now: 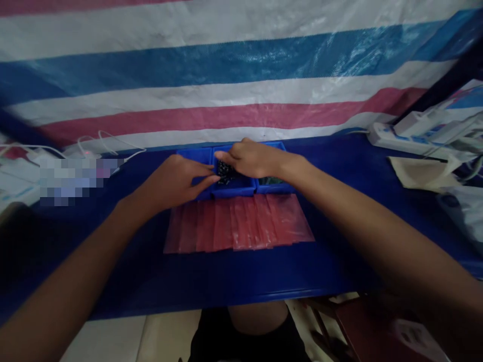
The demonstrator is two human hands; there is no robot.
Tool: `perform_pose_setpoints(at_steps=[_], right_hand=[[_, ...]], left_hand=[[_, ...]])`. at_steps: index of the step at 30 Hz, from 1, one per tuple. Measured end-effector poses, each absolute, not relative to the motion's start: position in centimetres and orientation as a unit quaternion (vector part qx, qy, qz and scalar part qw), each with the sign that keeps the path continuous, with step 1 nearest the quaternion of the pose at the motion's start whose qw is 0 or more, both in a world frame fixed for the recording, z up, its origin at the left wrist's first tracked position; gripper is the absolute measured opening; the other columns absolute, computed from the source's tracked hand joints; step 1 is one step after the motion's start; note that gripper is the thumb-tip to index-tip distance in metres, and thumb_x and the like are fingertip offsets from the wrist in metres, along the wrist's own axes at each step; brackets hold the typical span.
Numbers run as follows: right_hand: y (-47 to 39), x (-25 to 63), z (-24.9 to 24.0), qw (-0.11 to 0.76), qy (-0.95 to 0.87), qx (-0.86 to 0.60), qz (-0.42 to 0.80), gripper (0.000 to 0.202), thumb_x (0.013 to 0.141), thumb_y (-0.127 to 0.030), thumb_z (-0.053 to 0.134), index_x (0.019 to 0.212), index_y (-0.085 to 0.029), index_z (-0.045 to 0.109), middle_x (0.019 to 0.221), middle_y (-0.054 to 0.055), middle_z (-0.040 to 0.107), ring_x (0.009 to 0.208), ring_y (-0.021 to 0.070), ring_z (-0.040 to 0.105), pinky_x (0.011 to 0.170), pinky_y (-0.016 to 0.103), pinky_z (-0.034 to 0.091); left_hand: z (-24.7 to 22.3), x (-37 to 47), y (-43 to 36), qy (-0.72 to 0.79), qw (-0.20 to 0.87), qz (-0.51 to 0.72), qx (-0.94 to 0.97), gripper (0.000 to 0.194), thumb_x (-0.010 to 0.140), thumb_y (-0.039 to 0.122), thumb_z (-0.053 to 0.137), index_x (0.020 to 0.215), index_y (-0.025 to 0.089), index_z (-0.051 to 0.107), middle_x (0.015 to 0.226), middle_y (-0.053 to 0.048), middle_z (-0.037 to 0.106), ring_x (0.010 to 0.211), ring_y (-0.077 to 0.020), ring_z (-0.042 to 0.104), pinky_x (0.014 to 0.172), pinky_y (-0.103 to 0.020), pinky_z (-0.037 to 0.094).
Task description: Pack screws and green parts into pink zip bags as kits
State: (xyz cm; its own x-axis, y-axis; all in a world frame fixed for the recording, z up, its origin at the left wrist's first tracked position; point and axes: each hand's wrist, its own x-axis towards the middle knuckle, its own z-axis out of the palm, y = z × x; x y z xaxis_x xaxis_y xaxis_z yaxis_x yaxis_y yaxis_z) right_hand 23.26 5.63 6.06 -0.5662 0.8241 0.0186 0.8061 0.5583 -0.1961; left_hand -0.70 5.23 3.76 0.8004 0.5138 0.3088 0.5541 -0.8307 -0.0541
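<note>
Centrally, small dark pieces [225,172] lie in a loose heap inside the middle blue bin [234,191], between the two hands, the heap seeming to run more near to far than across. From its left side comes the left hand [170,180], its thumb and forefinger slightly apart with their tips at the heap's left edge; no piece shows clearly between them. As a whole, the right hand [252,159] is the nearer, curled over the far right part of the same bin with its fingers pointing left; whether it pinches anything is hidden, so I cannot tell. Beside that bin sit a left blue bin [193,154] and a right blue bin [277,188], the latter with something dark green inside. Along the near side of the bins, red plastic bags [241,223] overlap in a row on the blue table [241,276]. Further out, a power strip [407,143] and brownish paper [418,172] are at right, white cables [132,157] at left, and a striped sheet [234,65] hangs at the far side.
</note>
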Motion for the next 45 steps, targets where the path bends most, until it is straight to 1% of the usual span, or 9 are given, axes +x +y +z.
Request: perform_pose_setpoints(at_steps=[4,7,10,14,21,26,33,41,45], right_hand=[[6.9,20.8,4.2,0.029,-0.885,-0.458,0.075,0.048,0.121,-0.035,0.037,0.118,-0.014,0.080,0.122,0.019,0.082,0.121,0.0314,0.075,0.106,0.038,0.051],[6.8,20.5,4.2,0.002,-0.888,-0.453,0.081,0.042,0.118,-0.022,0.038,0.123,-0.009,0.078,0.129,0.022,0.079,0.128,0.0324,0.071,0.106,0.038,0.048],[6.6,20.9,5.1,-0.045,-0.891,-0.433,0.125,0.031,0.108,-0.012,0.050,0.115,-0.009,0.080,0.118,0.020,0.082,0.103,0.0275,0.076,0.084,0.033,0.050],[6.2,21.3,6.2,-0.088,-0.896,-0.395,0.180,0.013,0.094,-0.013,0.068,0.096,-0.015,0.080,0.093,0.010,0.083,0.073,0.0188,0.068,0.064,0.031,0.043],[6.1,21.5,5.4,-0.040,-0.893,-0.406,0.190,0.012,0.091,-0.010,0.068,0.090,-0.018,0.077,0.098,0.011,0.083,0.084,0.0232,0.075,0.067,0.033,0.049],[6.3,22.2,6.1,-0.009,-0.868,-0.420,0.265,0.017,0.087,-0.003,0.069,0.082,-0.017,0.076,0.074,0.002,0.078,0.068,0.0169,0.074,0.060,0.025,0.053],[6.0,23.8,8.1,0.018,-0.866,-0.434,0.249,0.012,0.090,-0.005,0.076,0.090,-0.015,0.083,0.070,-0.004,0.076,0.066,0.0092,0.072,0.059,0.018,0.048],[6.3,23.8,7.7,0.003,-0.888,-0.415,0.200,0.020,0.085,0.002,0.070,0.085,-0.012,0.083,0.073,0.001,0.078,0.069,0.0116,0.071,0.065,0.022,0.048],[5.2,24.4,9.2,0.037,-0.896,-0.407,0.176,0.027,0.085,0.001,0.067,0.087,-0.017,0.086,0.074,-0.006,0.078,0.070,0.0080,0.069,0.067,0.022,0.045]], left_hand=[[2.6,-1.6,4.2,-0.218,0.121,-0.157,-0.956,0.060,0.120,0.055,0.036,0.117,0.017,0.082,0.110,-0.012,0.087,0.107,-0.0287,0.084,0.092,-0.039,0.068],[2.2,-1.8,4.0,-0.211,0.123,-0.164,-0.956,0.056,0.120,0.054,0.040,0.117,0.018,0.082,0.112,-0.011,0.087,0.112,-0.0279,0.083,0.099,-0.040,0.068],[2.1,-1.9,4.3,-0.211,0.121,-0.168,-0.955,0.051,0.118,0.055,0.046,0.120,0.019,0.082,0.120,-0.012,0.086,0.110,-0.0278,0.083,0.099,-0.040,0.068],[2.1,-1.7,4.5,-0.214,0.124,-0.161,-0.955,0.049,0.117,0.055,0.048,0.118,0.020,0.082,0.118,-0.012,0.086,0.108,-0.0299,0.083,0.097,-0.043,0.069],[2.0,-1.3,2.8,-0.236,0.211,-0.123,-0.941,0.053,0.120,0.051,0.039,0.129,0.015,0.077,0.132,-0.015,0.082,0.117,-0.0327,0.081,0.087,-0.045,0.071],[0.9,-1.4,0.6,-0.242,0.267,-0.174,-0.917,0.043,0.119,0.044,0.050,0.139,0.013,0.072,0.138,-0.015,0.079,0.121,-0.0307,0.081,0.081,-0.040,0.070],[0.3,-1.6,0.7,-0.241,0.245,-0.219,-0.913,0.024,0.113,0.028,0.062,0.133,0.025,0.076,0.131,-0.005,0.083,0.118,-0.0257,0.082,0.082,-0.038,0.070],[-0.2,-2.1,1.1,-0.228,0.217,-0.250,-0.916,0.029,0.108,0.023,0.070,0.136,0.024,0.074,0.131,-0.007,0.083,0.117,-0.0266,0.082,0.091,-0.038,0.070],[0.0,-1.9,0.9,-0.225,0.221,-0.246,-0.916,0.023,0.109,0.024,0.068,0.131,0.023,0.075,0.128,-0.007,0.084,0.113,-0.0269,0.084,0.086,-0.038,0.072]])
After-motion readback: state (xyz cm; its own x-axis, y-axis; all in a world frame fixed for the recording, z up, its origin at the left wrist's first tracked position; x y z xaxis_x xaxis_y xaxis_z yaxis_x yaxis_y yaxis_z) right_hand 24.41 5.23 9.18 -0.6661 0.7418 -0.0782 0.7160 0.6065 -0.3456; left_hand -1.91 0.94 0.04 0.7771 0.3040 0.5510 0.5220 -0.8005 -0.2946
